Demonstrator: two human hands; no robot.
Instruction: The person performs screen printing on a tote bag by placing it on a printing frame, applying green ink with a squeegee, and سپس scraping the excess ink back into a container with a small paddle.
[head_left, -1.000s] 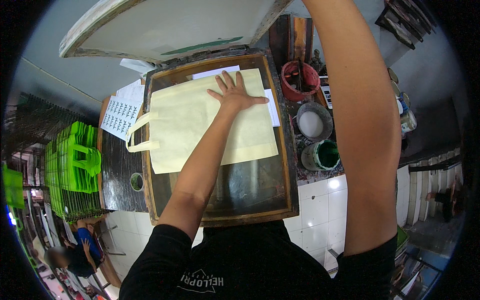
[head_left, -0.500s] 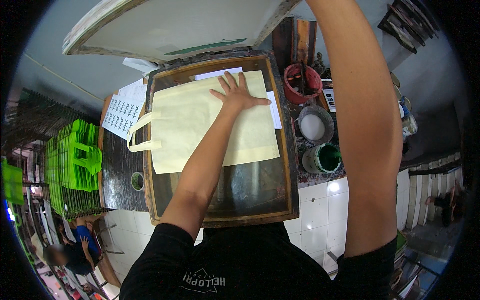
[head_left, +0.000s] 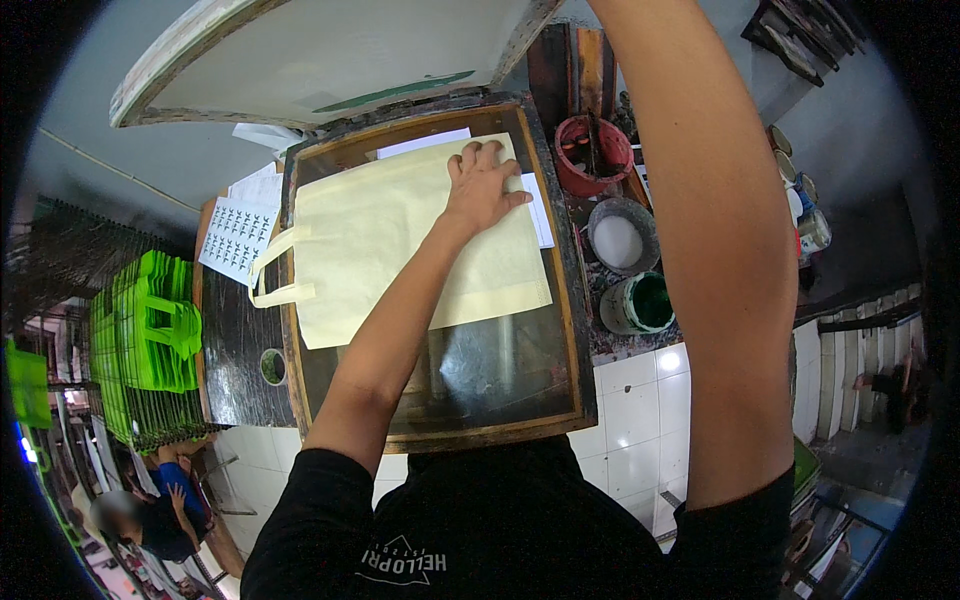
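Observation:
A cream tote bag lies flat on a glass-topped wooden frame table, its handles pointing left. My left hand rests on the bag's far right part, fingers apart and bent, with the tips against the fabric. White sheets show from under the bag at its right and far edges. Above the far side stands a raised printing screen with a green streak along its lower part. My right arm reaches up past the top edge of the picture; the right hand is out of sight.
At the right stand a red bucket, a grey tub of white liquid and a pot of green ink. Left are printed sheets, a small cup and green bags on a rack. Another person sits at lower left.
My left hand's fingers were spread flat on the bag and are now bent. The whole view has shifted slightly; the bag stays in place on the table.

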